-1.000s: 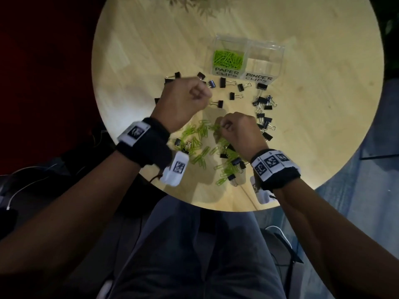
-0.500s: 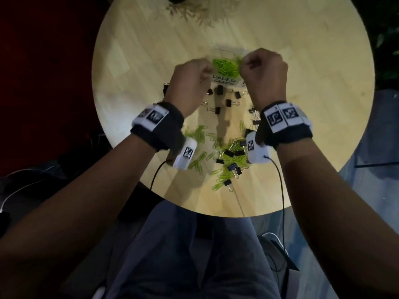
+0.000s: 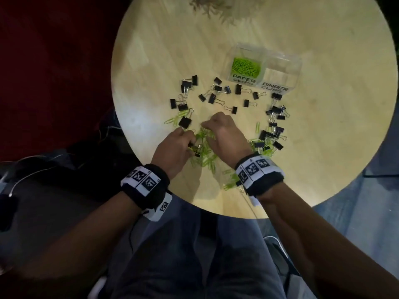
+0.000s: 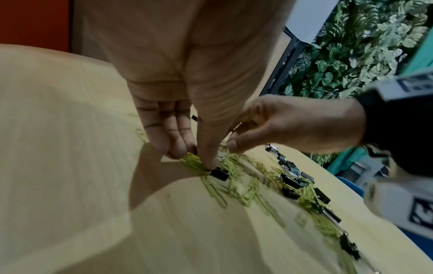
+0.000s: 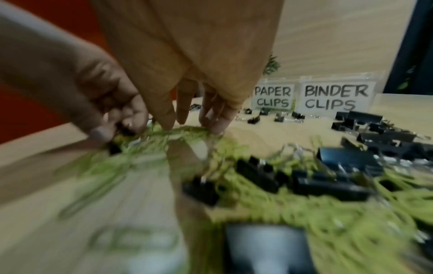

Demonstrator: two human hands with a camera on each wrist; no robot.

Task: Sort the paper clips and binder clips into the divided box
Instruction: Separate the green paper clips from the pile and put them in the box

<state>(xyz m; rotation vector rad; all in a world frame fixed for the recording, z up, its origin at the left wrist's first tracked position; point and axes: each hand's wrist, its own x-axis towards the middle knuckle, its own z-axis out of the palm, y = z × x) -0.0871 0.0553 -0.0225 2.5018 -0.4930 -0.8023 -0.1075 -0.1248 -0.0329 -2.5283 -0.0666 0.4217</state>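
Note:
Loose green paper clips [image 3: 206,155] lie in a pile near the table's front edge, mixed with black binder clips [image 3: 273,134]. My left hand [image 3: 192,143] pinches a bunch of paper clips between thumb and fingers [image 4: 175,150]. Close beside it, my right hand [image 3: 205,128] has its fingertips [image 5: 167,123] dug into the same pile, curled round green clips. The clear divided box [image 3: 280,58] stands at the back right. Its "PAPER CLIPS" side [image 3: 246,66] holds green clips; its "BINDER CLIPS" side [image 3: 278,75] shows bare floor.
More binder clips [image 3: 216,98] are scattered between the pile and the box, and a few at the left [image 3: 185,85]. The round wooden table [image 3: 334,137] has bare wood to the right and far side. Plant leaves [image 3: 216,7] hang over the far rim.
Half a second ago both hands were up over the paper clip side of the box. They have come back down to the green pile near the front edge and closed on clips.

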